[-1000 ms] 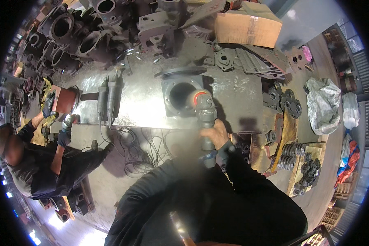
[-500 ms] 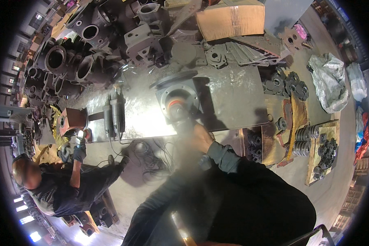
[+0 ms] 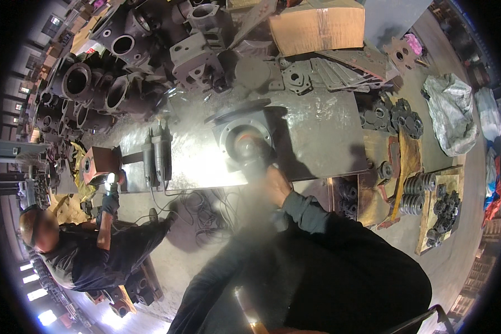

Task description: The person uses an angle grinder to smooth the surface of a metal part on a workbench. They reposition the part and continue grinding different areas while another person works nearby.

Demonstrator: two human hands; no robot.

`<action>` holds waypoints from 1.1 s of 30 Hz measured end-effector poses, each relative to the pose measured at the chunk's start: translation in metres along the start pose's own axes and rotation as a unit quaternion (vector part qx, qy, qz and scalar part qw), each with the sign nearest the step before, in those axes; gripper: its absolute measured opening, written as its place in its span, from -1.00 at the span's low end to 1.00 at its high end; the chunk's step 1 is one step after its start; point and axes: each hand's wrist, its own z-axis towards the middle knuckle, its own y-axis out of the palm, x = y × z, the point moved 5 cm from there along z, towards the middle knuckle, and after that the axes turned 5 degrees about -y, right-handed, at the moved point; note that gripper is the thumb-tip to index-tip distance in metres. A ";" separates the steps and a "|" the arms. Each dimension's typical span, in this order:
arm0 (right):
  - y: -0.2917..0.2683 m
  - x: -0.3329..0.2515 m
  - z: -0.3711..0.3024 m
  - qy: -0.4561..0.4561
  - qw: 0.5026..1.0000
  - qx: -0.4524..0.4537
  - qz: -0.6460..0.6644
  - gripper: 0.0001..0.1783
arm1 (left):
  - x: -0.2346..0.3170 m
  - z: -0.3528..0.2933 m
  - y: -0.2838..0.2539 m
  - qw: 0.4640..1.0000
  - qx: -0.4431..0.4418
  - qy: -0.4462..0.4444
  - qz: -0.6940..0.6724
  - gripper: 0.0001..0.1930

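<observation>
A round-flanged metal casting (image 3: 229, 135) stands on the metal workbench (image 3: 323, 131), its bore facing me with a reddish ring inside. My right hand (image 3: 278, 186) is closed around a grey hand-held power tool (image 3: 256, 163). The tool's front end is at the bore; a smeared patch in the picture hides its exact kind. My left forearm (image 3: 220, 259) comes up from below toward the same spot. The smear covers my left hand, so its fingers and anything in them cannot be made out.
Two corded straight grinders (image 3: 160, 156) lie left on the bench. Dark castings (image 3: 78, 80) are heaped at far left, flat plates and a cardboard box (image 3: 317, 28) at the back. Loose cables (image 3: 206, 214) hang in front. At left a co-worker (image 3: 89, 250) works on a reddish block (image 3: 99, 163).
The whole view has shifted slightly. My right hand and the tool stay at the casting's bore. The co-worker's head has moved a little.
</observation>
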 end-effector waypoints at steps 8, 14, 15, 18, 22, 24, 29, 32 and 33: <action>0.000 -0.011 -0.002 -0.078 0.996 -0.015 0.042 -0.32 | 0.006 -0.003 0.003 1.000 0.008 -0.002 0.010 -0.90; 0.004 -0.002 0.002 -0.071 0.997 0.005 0.024 -0.34 | 0.007 -0.002 0.004 1.000 0.016 0.006 0.004 -0.90; 0.004 -0.001 0.004 -0.067 0.998 0.008 0.012 -0.35 | 0.007 -0.001 0.004 1.000 0.019 0.008 0.004 -0.90; 0.002 0.004 0.008 -0.051 0.998 -0.001 0.030 -0.38 | 0.008 0.003 0.003 1.000 0.020 0.016 0.004 -0.90; -0.003 0.003 0.010 -0.090 0.995 -0.008 0.029 -0.42 | 0.010 0.005 0.002 0.999 0.026 0.021 0.003 -0.89; -0.003 0.001 0.010 -0.100 0.994 -0.011 0.028 -0.43 | 0.011 0.005 0.003 0.999 0.028 0.019 0.001 -0.89; -0.006 -0.007 0.008 -0.117 0.991 0.010 0.067 -0.43 | 0.011 0.007 0.004 0.999 0.033 0.019 0.004 -0.89; -0.009 0.001 0.011 -0.086 0.994 -0.025 0.062 -0.41 | 0.006 0.008 0.005 0.999 0.041 0.018 0.013 -0.89; -0.009 0.006 0.013 -0.088 0.994 -0.043 0.056 -0.40 | 0.004 0.009 0.006 0.999 0.045 0.017 0.015 -0.89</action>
